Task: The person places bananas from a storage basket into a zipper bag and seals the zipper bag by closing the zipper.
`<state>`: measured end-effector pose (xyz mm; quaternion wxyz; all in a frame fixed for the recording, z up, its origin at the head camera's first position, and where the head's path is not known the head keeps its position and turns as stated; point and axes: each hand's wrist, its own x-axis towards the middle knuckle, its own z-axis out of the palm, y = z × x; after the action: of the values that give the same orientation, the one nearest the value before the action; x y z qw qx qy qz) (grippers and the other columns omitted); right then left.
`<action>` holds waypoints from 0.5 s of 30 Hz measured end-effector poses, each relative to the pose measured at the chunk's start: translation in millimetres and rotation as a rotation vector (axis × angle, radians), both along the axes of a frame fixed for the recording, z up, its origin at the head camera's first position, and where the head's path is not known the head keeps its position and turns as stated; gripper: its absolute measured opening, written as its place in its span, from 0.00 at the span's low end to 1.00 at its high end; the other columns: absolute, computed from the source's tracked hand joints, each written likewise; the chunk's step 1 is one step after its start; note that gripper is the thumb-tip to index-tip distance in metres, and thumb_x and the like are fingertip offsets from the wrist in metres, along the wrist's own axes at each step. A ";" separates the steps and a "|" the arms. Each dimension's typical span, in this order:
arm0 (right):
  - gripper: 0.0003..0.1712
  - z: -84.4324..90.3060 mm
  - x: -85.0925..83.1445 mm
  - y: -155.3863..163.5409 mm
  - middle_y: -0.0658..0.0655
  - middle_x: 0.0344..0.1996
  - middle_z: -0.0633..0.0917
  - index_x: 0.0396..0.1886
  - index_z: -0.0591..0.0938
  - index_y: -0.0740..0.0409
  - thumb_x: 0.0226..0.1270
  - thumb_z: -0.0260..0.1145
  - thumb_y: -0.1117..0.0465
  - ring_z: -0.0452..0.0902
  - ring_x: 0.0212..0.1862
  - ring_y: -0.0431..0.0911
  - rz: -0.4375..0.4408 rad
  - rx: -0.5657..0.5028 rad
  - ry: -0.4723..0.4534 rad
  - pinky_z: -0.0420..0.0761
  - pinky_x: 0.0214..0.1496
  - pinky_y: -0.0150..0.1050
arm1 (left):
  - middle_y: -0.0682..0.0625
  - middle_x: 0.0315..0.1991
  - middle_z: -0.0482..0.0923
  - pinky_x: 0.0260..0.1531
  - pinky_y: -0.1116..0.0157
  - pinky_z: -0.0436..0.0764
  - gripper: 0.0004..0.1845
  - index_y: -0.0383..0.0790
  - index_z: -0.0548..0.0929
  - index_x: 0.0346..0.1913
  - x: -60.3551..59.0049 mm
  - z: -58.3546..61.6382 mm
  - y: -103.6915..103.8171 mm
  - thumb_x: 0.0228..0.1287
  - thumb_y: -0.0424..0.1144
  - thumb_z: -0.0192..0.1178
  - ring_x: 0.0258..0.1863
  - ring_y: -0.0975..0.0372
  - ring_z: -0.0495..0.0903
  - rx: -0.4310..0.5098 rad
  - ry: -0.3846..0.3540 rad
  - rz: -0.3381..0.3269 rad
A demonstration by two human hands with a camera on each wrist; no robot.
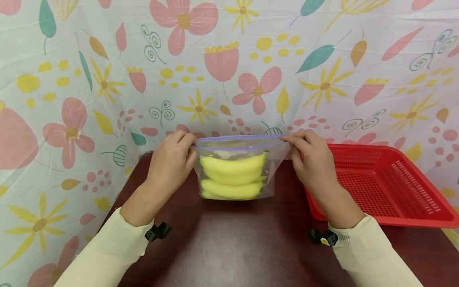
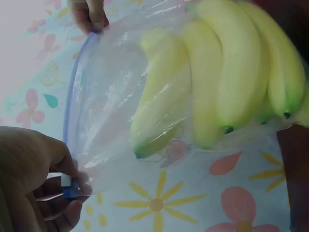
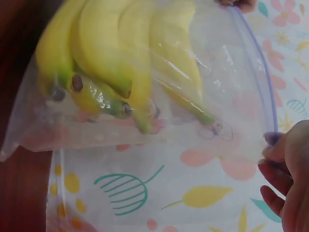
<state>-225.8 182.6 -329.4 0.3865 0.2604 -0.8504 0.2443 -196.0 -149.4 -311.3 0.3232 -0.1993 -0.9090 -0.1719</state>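
A clear zip bag (image 1: 269, 188) with a purple zip strip (image 1: 236, 142) hangs upright above the dark table, several yellow bananas (image 1: 233, 169) inside it. At the bag's upper left corner, my left hand (image 1: 172, 157) pinches the zip end between thumb and fingers. A small white and blue piece (image 2: 70, 186) shows by those fingers in the left wrist view. My right hand (image 1: 311, 159) pinches the opposite top corner. Both wrist views show the bananas (image 3: 101, 46) through the plastic, their dark tips downward. Whether the zip is fully sealed I cannot tell.
A red plastic basket (image 1: 373, 217) with a mesh bottom stands on the table to the right, beside my right forearm. The dark wooden table (image 1: 229, 247) spreads below the bag. A flower-print cloth (image 1: 229, 91) hangs behind and along the left side.
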 end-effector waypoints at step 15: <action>0.18 -2.3 5.9 10.0 0.60 0.39 0.82 0.46 0.89 0.58 0.66 0.60 0.76 0.78 0.44 0.54 -0.015 -0.030 -0.070 0.72 0.42 0.38 | 0.49 0.38 0.78 0.31 0.63 0.74 0.09 0.40 0.84 0.41 -0.5 -6.7 2.1 0.67 0.27 0.54 0.33 0.57 0.73 0.073 -0.074 -0.093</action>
<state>-220.0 192.6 -331.6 0.3622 0.2393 -0.8615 0.2633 -196.5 -147.3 -318.0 0.2880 -0.2227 -0.9032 -0.2272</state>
